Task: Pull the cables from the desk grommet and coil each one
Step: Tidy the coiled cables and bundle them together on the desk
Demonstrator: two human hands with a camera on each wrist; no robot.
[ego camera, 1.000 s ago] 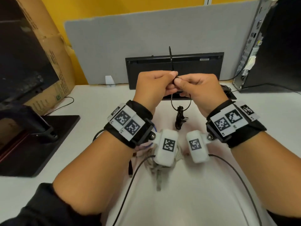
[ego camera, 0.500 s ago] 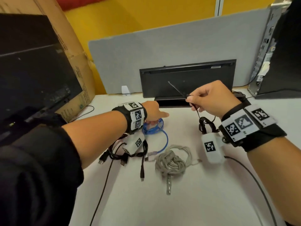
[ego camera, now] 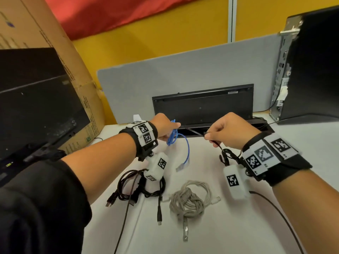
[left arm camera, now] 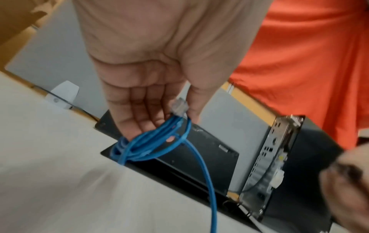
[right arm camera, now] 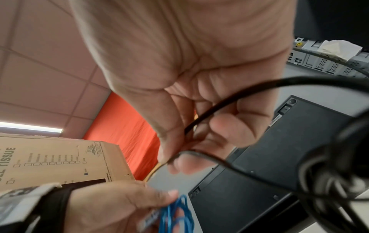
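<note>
At my nine o'clock, my left hand (ego camera: 163, 127) grips the blue cable (left arm camera: 151, 141) as a bundle, its loose end trailing onto the desk (ego camera: 229, 226). At my twelve, the grommet slot (ego camera: 194, 131) is half hidden behind both hands. At my three, my right hand (ego camera: 229, 132) pinches a thin black cable (right arm camera: 219, 107); its coil hangs blurred under the wrist.

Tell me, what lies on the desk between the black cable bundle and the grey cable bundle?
In the head view, a single black cable lies between the black cable bundle and the grey cable bundle, its plug toward the near edge.
</note>
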